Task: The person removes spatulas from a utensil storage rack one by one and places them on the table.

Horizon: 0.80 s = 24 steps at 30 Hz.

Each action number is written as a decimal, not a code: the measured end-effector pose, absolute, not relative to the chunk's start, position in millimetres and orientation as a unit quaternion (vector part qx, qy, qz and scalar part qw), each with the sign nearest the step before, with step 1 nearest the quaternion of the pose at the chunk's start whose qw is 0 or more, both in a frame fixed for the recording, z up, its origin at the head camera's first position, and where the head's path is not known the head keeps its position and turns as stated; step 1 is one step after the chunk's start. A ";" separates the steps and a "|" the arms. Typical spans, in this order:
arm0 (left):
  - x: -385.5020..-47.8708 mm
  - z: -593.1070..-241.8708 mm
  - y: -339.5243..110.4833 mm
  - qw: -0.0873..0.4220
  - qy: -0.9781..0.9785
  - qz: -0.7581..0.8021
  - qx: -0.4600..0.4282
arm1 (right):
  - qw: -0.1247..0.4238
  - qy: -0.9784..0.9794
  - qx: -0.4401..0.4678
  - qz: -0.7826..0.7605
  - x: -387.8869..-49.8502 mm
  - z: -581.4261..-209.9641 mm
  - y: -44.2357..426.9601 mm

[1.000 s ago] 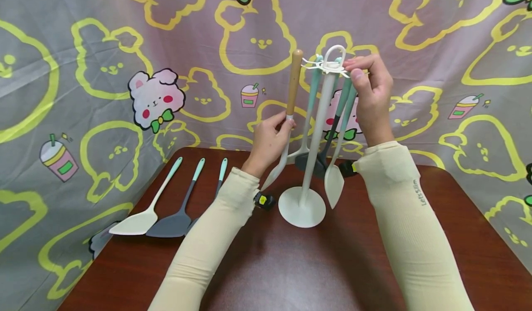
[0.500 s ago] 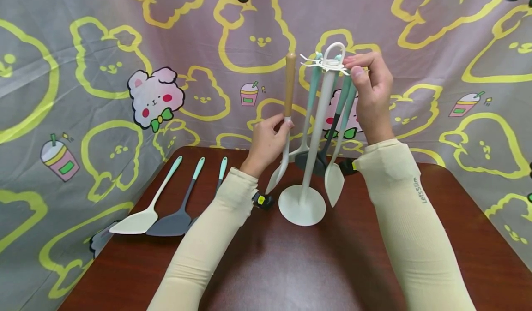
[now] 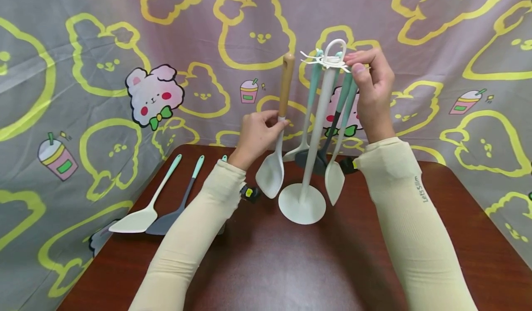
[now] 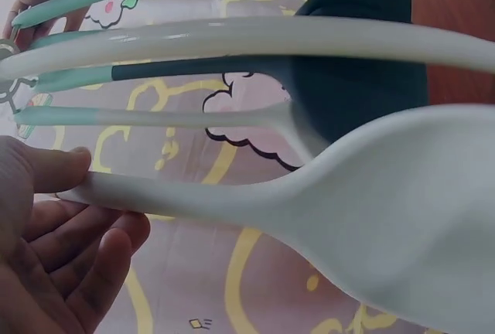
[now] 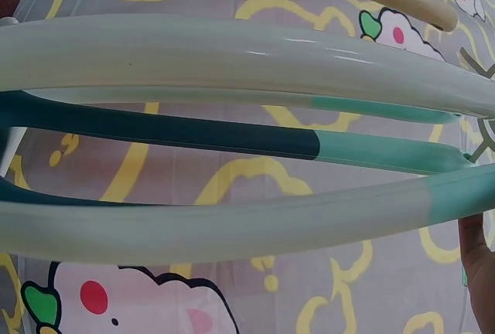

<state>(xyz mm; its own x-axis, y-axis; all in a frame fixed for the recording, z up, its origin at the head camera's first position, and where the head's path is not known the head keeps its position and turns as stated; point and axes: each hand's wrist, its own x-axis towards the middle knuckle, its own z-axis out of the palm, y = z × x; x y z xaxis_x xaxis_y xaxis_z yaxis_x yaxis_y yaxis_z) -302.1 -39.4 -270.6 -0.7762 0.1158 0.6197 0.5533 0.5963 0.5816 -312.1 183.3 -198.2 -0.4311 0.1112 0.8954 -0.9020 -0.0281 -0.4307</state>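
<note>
My left hand (image 3: 258, 135) pinches a white cooking spoon (image 3: 272, 175) where its wooden handle meets the white shaft. The spoon stands nearly upright, bowl down, left of a white utensil rack (image 3: 317, 131) and apart from its hooks. In the left wrist view the spoon (image 4: 402, 210) fills the lower right, thumb on one side of the shaft and fingers on the other. My right hand (image 3: 374, 87) pinches the hook ring at the rack's top, on the right. Several mint-handled utensils hang there, among them a white one (image 3: 334, 182) and a dark one (image 3: 320, 163).
On the brown table (image 3: 374, 255) at the left lie a white turner (image 3: 139, 218) and a dark grey turner (image 3: 162, 221). Another mint handle (image 3: 224, 158) shows beside them, mostly behind my left arm. A patterned cloth (image 3: 199, 34) hangs behind the table.
My left hand has shifted slightly left, away from the rack. The spoon has turned, so its bowl now shows broadside. My right hand stays at the rack's top.
</note>
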 end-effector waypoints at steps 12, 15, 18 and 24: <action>-301.3 -259.4 -56.8 0.252 -0.900 -0.327 -0.136 | 0.404 -0.561 0.349 0.633 -314.2 -198.3 184.2; -303.5 -256.4 -61.2 0.249 -0.909 -0.310 -0.124 | 0.405 -0.568 0.347 0.626 -314.0 -197.8 184.8; -305.6 -255.2 -65.4 0.243 -0.915 -0.301 -0.115 | 0.405 -0.573 0.346 0.623 -313.1 -197.4 185.1; -310.1 -259.3 -71.5 0.214 -0.927 -0.290 -0.103 | 0.400 -0.570 0.349 0.626 -311.3 -197.3 184.9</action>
<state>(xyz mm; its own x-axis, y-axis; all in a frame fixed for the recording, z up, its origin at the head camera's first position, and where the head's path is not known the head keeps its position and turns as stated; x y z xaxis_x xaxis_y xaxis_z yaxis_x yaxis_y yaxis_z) -310.1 -71.5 -259.3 -0.8873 0.0667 0.4564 0.3149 0.8106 0.4937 -311.3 184.9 -197.3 -0.4354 0.1028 0.8943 -0.9000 -0.0286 -0.4349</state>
